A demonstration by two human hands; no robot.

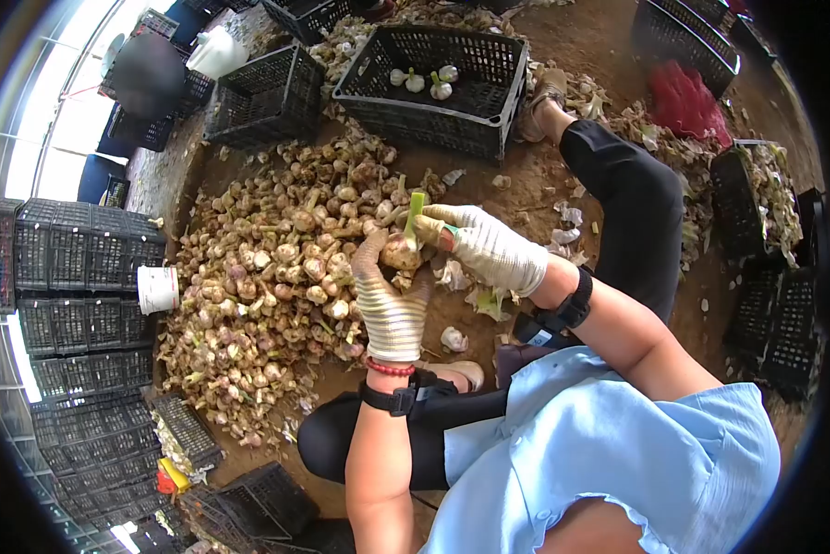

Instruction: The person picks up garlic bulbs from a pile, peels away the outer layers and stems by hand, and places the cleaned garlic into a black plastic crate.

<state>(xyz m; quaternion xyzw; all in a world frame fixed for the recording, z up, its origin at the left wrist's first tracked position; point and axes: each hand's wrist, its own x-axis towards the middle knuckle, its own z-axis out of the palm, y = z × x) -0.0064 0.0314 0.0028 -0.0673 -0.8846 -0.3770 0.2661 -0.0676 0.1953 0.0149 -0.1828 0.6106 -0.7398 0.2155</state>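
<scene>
My left hand (392,309), in a striped knit glove, cups a garlic bulb (400,253) with its fingers and thumb around it. The bulb is soiled, and its thick green stem (417,208) points up. My right hand (493,245), in a similar glove, has its fingers closed at the base of that stem; whether it also holds a small tool cannot be made out. Beside my left hand spreads a large heap of garlic bulbs (276,268) with cut stems. A loose garlic bulb (454,339) lies on the ground below my hands.
A black crate (433,120) with several cleaned bulbs stands ahead, beside another black crate (265,97). Stacked crates (87,245) and a white bucket (158,290) line the left. A red mesh sack (687,103) and a husk-filled crate (743,203) are right. A person (151,78) is upper left.
</scene>
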